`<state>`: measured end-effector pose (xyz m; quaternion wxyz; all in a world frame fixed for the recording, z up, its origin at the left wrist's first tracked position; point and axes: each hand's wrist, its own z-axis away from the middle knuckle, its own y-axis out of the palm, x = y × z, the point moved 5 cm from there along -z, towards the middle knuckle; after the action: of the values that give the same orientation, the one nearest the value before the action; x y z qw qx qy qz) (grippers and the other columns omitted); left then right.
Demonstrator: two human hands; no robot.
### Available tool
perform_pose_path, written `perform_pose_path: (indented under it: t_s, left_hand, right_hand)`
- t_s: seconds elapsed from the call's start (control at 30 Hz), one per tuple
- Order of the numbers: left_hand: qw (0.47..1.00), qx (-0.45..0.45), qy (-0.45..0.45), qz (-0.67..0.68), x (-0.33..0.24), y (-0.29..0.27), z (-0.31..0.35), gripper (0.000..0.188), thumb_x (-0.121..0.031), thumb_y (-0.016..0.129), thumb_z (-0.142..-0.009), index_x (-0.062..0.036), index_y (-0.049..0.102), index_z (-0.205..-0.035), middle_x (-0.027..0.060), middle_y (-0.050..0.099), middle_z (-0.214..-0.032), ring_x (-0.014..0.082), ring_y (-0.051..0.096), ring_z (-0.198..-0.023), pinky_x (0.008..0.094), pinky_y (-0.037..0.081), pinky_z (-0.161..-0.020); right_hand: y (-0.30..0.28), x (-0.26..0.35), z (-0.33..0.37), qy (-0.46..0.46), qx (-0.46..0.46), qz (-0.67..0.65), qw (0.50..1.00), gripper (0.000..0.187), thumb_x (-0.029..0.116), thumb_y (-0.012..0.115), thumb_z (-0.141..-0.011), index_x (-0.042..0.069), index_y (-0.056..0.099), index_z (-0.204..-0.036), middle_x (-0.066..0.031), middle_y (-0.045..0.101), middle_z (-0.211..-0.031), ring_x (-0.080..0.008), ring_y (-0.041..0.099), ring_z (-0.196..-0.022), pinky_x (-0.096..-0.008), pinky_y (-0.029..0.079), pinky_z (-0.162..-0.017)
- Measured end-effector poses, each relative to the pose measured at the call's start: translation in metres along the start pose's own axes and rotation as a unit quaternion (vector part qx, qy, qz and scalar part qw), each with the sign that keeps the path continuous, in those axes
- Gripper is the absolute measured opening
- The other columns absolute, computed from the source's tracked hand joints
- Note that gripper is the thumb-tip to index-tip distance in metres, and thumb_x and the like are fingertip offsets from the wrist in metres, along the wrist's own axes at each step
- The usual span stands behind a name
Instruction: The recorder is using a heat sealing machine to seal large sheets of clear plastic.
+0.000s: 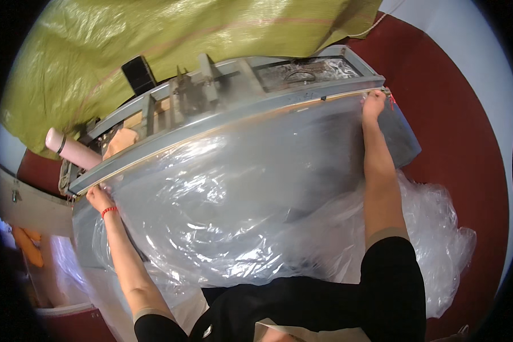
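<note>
A wide sheet of clear plastic film (211, 194) stretches in front of me over a grey surface, its far edge along a grey metal frame (222, 117). My left hand (100, 199), with a red bracelet at its wrist, is closed at the frame's left end, on the film's corner as far as I can see. My right hand (374, 105) pinches the film's other far corner near the frame's right end. A thin tan strip (256, 111) runs along the frame between both hands. The fingertips are partly hidden.
Behind the frame lie a pink cylinder (71, 148), a black phone-like slab (138, 75) and several metal crosspieces (209, 80). A yellow-green tarp (171, 28) hangs at the back. Bunched plastic (436, 245) spills over the right side, above a dark red floor (450, 125).
</note>
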<state>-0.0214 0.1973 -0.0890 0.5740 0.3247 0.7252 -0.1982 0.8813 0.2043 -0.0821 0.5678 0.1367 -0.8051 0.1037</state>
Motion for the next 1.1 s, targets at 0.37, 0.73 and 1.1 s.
perform_pose_path:
  t_s: [0.37, 0.73, 1.1]
  left_hand:
    - [0.974, 0.215, 0.039, -0.058, -0.075, -0.004, 0.049, 0.005, -0.006, 0.049, -0.080, -0.0064, 0.052, -0.083, -0.0018, 0.051, -0.072, 0.0067, 0.048, -0.063, 0.0195, 0.039, -0.056]
    - [0.959, 0.230, 0.152, -0.066, -0.220, -0.111, 0.147, 0.008, -0.002, 0.052, -0.079, -0.0055, 0.051, -0.087, -0.0037, 0.047, -0.081, 0.0041, 0.045, -0.076, 0.0179, 0.037, -0.067]
    - [0.745, 0.604, -0.119, -0.257, -0.141, -0.136, 0.258, 0.013, -0.011, 0.052, -0.079, -0.0030, 0.059, -0.086, 0.0023, 0.058, -0.070, 0.0090, 0.053, -0.068, 0.0248, 0.043, -0.063]
  right_hand:
    - [0.068, 0.196, 0.176, -0.362, 0.129, -0.027, 0.923, 0.013, 0.013, 0.053, -0.081, 0.001, 0.053, -0.086, -0.0117, 0.055, -0.083, -0.0255, 0.052, -0.081, -0.0337, 0.041, -0.074]
    - [0.101, 0.340, 0.525, -0.352, 0.703, -0.085, 0.612, 0.017, 0.016, 0.066, -0.069, 0.003, 0.060, -0.079, -0.0070, 0.060, -0.076, -0.0222, 0.058, -0.073, -0.0320, 0.046, -0.066]
    - [0.012, 0.107, 0.196, -0.140, 0.371, 0.175, 0.901, 0.023, 0.026, 0.067, -0.070, 0.004, 0.062, -0.070, -0.0039, 0.058, -0.061, -0.0114, 0.050, -0.058, -0.0275, 0.042, -0.056]
